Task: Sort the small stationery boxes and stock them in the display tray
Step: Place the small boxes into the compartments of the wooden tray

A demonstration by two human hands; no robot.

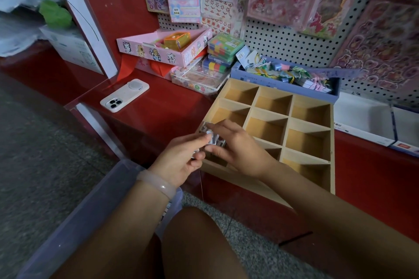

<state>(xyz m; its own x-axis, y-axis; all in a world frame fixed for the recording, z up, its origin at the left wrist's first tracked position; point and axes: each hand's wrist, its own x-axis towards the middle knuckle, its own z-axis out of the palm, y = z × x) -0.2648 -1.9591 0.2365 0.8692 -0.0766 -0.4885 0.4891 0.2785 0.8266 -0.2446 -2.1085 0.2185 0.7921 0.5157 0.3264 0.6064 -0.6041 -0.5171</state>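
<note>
A wooden display tray [288, 118] with several square compartments lies on the red shelf, most of them bare. At its near left corner a few small patterned stationery boxes [215, 137] sit in a compartment. My right hand [238, 145] rests over them, its thumb and fingers pinching one. My left hand [181, 161], with a pale bangle on the wrist, grips another small box just left of the tray's edge; that box is mostly hidden by my fingers.
A white phone [124, 95] lies on the shelf to the left. Behind the tray stand a blue box of clips [285, 75], stacked colourful packs [223, 52] and a pink box [163, 48]. A clear plastic bin [95, 210] sits below my left arm. White boxes [367, 120] are to the right.
</note>
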